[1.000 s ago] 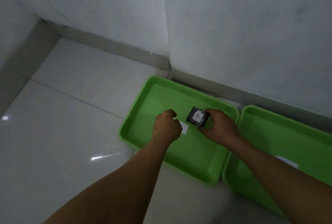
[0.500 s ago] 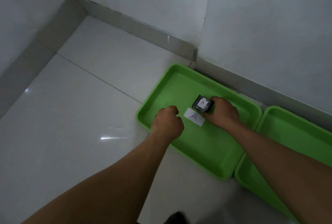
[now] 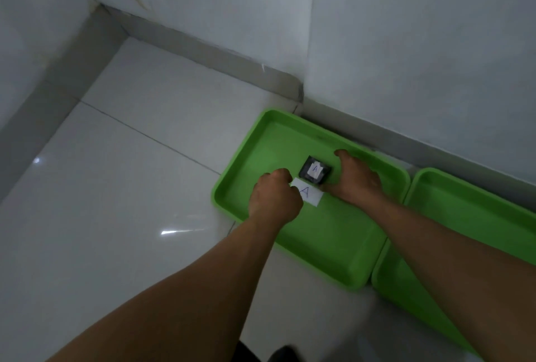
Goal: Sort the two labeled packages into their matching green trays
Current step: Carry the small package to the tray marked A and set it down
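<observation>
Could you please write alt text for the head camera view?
A dark package labelled A lies in the left green tray beside a paper label marked A. The right hand is open beside it; the left hand is fisted.

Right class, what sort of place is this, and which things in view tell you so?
Probably a bare indoor room corner: glossy tile floor, plain walls with a grey skirting. Two trays sit on the floor, not on a table.

Package released onto tray A

The right hand (image 3: pixel 355 180) has opened and drawn back from the dark package (image 3: pixel 314 173), which now lies flat in the left tray (image 3: pixel 319 245), no longer pinched, just above the paper label (image 3: pixel 308 195).
</observation>
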